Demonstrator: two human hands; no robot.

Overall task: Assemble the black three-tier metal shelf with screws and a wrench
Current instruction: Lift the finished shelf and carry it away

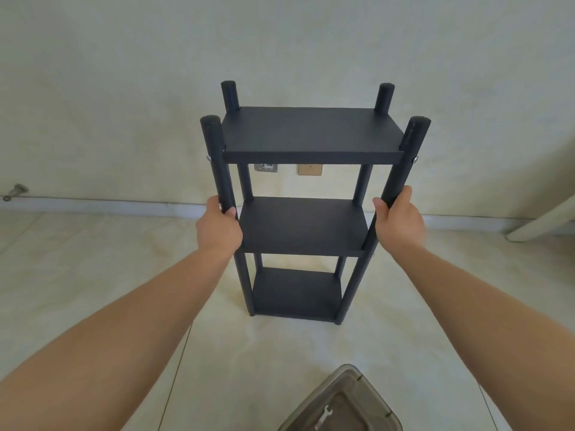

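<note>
Two hands, left hand (217, 227) and right hand (398, 220), around unlabelled shelf (311, 135) posts.

Both arms are extended forward. The left hand (219, 227) and right hand (398, 219) are each curled around a front post, thumbs inward.

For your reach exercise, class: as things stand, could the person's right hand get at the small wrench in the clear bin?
Probably yes, once freed. The right hand grips the shelf's front right post, and the wrench lies uncovered in the open bin on the floor nearer the person, with nothing between them.
</note>
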